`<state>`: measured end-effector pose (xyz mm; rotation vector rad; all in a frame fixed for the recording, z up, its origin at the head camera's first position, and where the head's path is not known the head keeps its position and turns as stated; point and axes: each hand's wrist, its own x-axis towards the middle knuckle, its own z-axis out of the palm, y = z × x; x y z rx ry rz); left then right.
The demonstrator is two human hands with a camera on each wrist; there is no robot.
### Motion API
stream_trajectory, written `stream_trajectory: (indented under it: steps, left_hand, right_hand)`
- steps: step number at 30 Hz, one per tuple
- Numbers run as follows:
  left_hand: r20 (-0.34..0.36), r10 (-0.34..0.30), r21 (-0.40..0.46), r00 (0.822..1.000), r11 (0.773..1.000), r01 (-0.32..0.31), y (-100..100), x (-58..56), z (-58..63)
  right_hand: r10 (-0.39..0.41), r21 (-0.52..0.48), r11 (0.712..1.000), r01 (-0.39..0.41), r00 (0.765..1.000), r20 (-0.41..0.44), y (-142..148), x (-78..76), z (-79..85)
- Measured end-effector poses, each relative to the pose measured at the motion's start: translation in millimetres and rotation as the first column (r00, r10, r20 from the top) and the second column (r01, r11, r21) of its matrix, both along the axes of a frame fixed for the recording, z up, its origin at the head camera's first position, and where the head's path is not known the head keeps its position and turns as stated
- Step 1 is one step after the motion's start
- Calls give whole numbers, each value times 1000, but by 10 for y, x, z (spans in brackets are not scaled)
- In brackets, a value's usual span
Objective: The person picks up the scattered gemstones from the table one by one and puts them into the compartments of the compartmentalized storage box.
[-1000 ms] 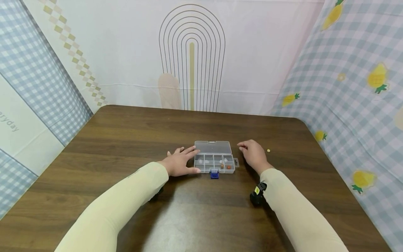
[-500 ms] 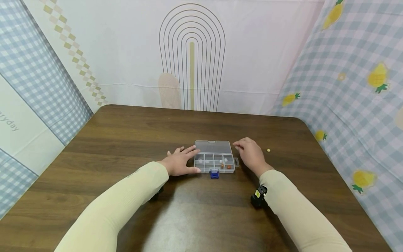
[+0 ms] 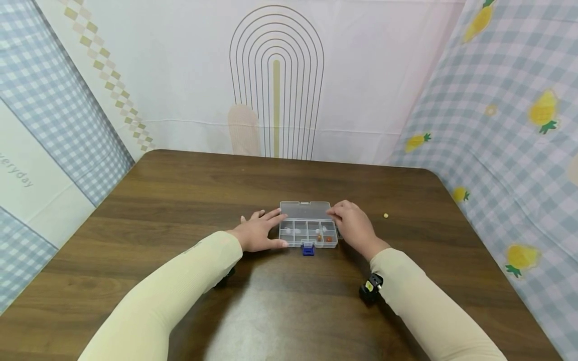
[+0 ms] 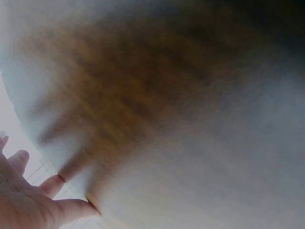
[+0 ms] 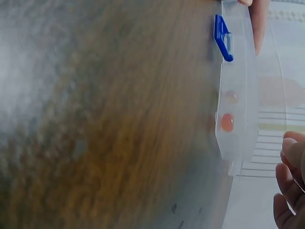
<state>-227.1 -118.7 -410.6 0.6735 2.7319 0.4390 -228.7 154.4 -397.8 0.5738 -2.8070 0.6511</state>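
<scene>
A clear plastic compartment box (image 3: 308, 246) with a blue latch (image 3: 308, 249) lies on the table, its lid (image 3: 304, 210) swung back. Small clear or whitish pieces and orange beads (image 3: 328, 239) sit in some compartments. My left hand (image 3: 258, 234) spreads its straight fingers at the box's left side, thumb and fingertips at its edge. Above the lid's right edge hovers my right hand (image 3: 354, 225), thumb and forefinger drawn together, other fingers curled. In the right wrist view the right fingertips (image 5: 289, 143) are near the lid's edge; whether they pinch a small thing cannot be told.
One small yellow bead (image 3: 386, 215) lies on the brown wooden table (image 3: 203, 185), right of the right hand. Printed cloth (image 3: 361, 90) hangs behind and at both sides of the table. The left wrist view is mostly blurred tabletop.
My right hand has moved left, from beside the box to over the lid's right edge. The left hand, the box and the yellow bead have stayed in place.
</scene>
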Motion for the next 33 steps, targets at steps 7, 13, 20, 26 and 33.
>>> stream_trajectory:
  steps: [7, 13, 20, 26, 33]
  left_hand:
    - [4, -4, 4, 1000, 1000, 4, 3, 25, 21]
    - [8, 3, -10, 1000, 1000, -3, 8, 44, 0]
    - [5, 10, -10, 1000, 1000, -10, 18, 28, -31]
    - [-6, 8, -7, 1000, 1000, -8, 16, 30, -3]
    - [-11, 7, -14, 1000, 1000, -7, 16, 16, 1]
  right_hand:
    - [37, -8, 999, -37, 999, 0, -88, 56, -5]
    - [77, -9, 997, -77, 997, -18, -190, 112, -26]
    - [99, -10, 995, -99, 995, 11, -296, 156, -39]
    - [113, -8, 994, -113, 994, -3, -346, 157, -39]
    - [136, -22, 990, -136, 991, 7, -394, 175, -66]
